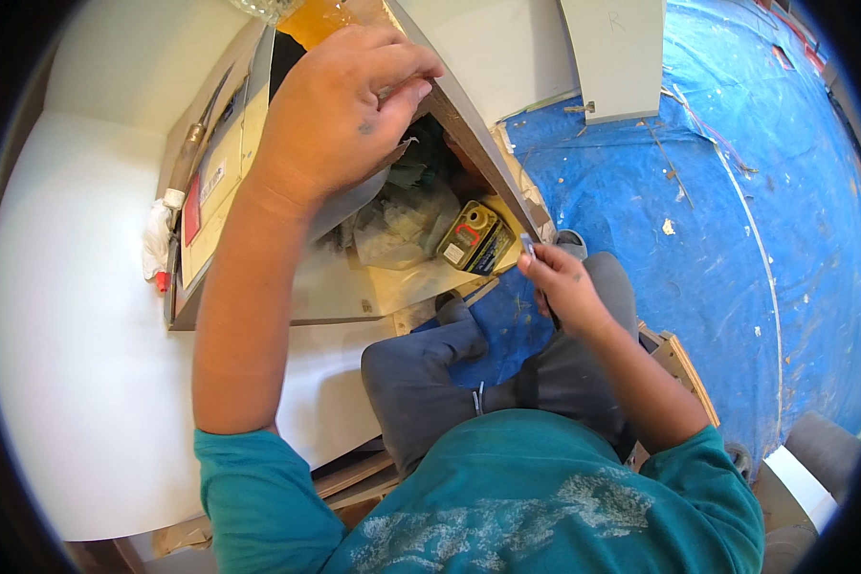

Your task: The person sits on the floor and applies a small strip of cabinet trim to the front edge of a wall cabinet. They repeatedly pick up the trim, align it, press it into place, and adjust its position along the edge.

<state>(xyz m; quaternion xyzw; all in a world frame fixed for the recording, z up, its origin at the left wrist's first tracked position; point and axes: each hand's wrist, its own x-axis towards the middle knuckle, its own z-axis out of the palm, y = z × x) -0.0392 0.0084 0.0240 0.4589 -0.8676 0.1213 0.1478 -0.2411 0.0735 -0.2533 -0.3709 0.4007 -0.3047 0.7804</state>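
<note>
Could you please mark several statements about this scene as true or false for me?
1. The right hand holds a small tool. True.
2. The floor sheet is red. False: the floor sheet is blue.
3. The left hand is higher in the picture than the right hand. True.
4. The container is in the right hand. False: the container is apart from it, to its left.
5. The white bottle has a red tip. True.
</note>
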